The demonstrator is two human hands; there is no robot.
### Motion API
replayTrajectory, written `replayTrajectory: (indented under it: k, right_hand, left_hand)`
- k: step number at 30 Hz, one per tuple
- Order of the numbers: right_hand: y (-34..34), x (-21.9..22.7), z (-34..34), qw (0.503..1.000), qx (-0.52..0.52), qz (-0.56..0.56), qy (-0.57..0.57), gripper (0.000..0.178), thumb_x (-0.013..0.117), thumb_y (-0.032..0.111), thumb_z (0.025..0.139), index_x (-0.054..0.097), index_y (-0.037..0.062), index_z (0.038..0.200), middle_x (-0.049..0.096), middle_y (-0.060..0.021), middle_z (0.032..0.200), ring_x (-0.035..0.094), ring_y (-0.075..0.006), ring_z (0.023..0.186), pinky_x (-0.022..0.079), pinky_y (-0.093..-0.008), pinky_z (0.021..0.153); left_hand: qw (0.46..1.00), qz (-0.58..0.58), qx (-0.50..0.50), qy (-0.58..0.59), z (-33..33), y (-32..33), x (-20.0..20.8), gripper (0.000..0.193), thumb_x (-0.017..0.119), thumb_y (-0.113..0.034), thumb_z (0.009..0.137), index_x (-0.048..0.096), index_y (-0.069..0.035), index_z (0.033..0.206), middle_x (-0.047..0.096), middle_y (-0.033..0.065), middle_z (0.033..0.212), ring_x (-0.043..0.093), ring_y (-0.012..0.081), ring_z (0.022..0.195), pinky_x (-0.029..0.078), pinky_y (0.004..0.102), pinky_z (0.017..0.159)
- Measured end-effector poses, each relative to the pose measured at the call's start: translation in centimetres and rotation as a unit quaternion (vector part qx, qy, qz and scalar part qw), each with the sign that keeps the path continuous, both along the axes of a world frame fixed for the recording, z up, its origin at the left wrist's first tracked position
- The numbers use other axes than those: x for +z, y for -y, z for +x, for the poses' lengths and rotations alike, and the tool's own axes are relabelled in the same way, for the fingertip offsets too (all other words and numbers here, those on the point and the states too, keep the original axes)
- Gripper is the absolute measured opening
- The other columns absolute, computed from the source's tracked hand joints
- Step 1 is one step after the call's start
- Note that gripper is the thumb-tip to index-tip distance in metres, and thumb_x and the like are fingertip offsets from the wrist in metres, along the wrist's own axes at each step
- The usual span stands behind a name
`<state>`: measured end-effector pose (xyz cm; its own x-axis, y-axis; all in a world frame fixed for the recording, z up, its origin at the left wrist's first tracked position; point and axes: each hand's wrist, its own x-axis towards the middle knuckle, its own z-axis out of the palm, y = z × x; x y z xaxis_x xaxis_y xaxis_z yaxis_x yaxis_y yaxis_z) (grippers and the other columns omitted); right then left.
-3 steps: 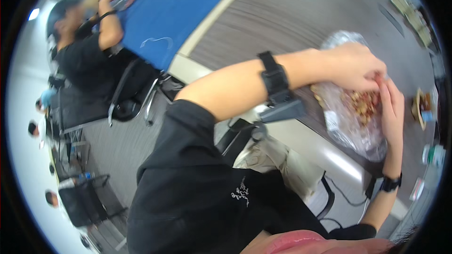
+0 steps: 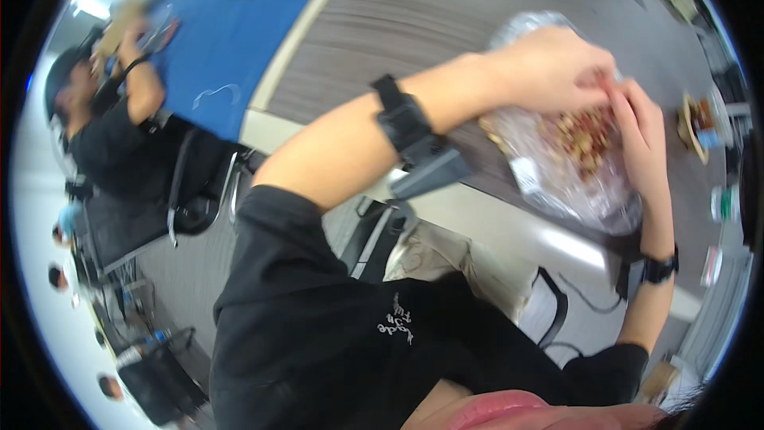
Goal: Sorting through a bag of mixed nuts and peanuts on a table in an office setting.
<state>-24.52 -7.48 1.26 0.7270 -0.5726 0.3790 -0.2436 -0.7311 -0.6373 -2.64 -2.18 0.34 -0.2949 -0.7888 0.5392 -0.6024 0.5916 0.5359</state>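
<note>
My left hand [image 2: 553, 72] reaches over a clear plastic bag [image 2: 557, 195] lying on the table, its fingers curled into a pinch. Fingertip to fingertip with it is my right hand [image 2: 643, 135], whose long fingers are pressed together. Something small and reddish shows where the two meet, but I cannot make out whether it is a held piece or a fingertip. Beneath them, small tan and reddish nut-like pieces [image 2: 585, 143] are heaped on or in the crinkled plastic; I cannot tell which. Part of the bag bulges out beyond my left hand.
The grey wood-grain table [image 2: 414, 24] has a pale edge on my side. Toward the right stand a tan bowl-like container [image 2: 691, 131] and a green-and-white item [image 2: 723, 203]. At the left a person in black [image 2: 119, 143] sits by a blue surface [image 2: 231, 40], hands raised.
The whole view has shifted, so table, bag and hands sit further left and higher in the picture. Both hands keep the same fingertip contact above the bag.
</note>
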Motion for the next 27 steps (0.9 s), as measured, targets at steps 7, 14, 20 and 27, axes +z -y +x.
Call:
replayTrajectory:
  k: [7, 14, 20, 27]
  right_hand:
    - [1.0, -0.4, -0.3, 0.999, -0.009, -0.017, 0.042, 0.017, 0.067, 0.014, 0.097, 0.067, -0.0008, 0.105, 0.065, -0.0010, 0.085, 0.056, -0.0076, 0.079, 0.046, -0.0245, 0.075]
    - [0.4, -0.2, -0.5, 1.000, -0.005, -0.025, 0.007, 0.013, 0.074, 0.010, 0.091, 0.068, 0.0008, 0.099, 0.065, 0.0015, 0.077, 0.055, -0.0056, 0.071, 0.046, -0.0228, 0.070]
    - [-0.2, 0.4, 0.1, 0.999, -0.006, -0.031, 0.012, 0.014, 0.077, 0.011, 0.089, 0.069, 0.0013, 0.094, 0.063, 0.0010, 0.072, 0.053, -0.0057, 0.066, 0.045, -0.0228, 0.064]
    - [-0.5, 0.8, -0.3, 1.000, -0.005, -0.020, 0.009, 0.013, 0.076, 0.010, 0.090, 0.069, 0.0000, 0.094, 0.067, -0.0010, 0.075, 0.058, -0.0065, 0.070, 0.048, -0.0226, 0.068]
  left_hand:
    - [0.976, 0.164, -0.043, -0.138, -0.2, -0.3, 0.3, 0.020, 0.063, -0.020, 0.097, 0.071, -0.002, 0.101, 0.069, 0.0088, 0.078, 0.065, 0.0166, 0.069, 0.052, 0.0310, 0.065]
    - [0.982, 0.139, -0.045, -0.119, -1.0, -0.4, 0.4, 0.017, 0.063, -0.014, 0.099, 0.068, 0.000, 0.092, 0.065, 0.0037, 0.075, 0.057, 0.0092, 0.068, 0.046, 0.0269, 0.061]
    - [0.992, 0.088, -0.021, -0.085, -0.4, -0.2, -0.1, 0.015, 0.066, -0.016, 0.095, 0.069, -0.001, 0.092, 0.064, 0.0030, 0.070, 0.055, 0.0080, 0.065, 0.045, 0.0279, 0.059]
    - [0.991, 0.104, -0.043, -0.076, -0.5, -0.3, 0.0, 0.021, 0.065, -0.022, 0.099, 0.070, -0.002, 0.099, 0.069, 0.0026, 0.077, 0.061, 0.0072, 0.069, 0.050, 0.0252, 0.063]
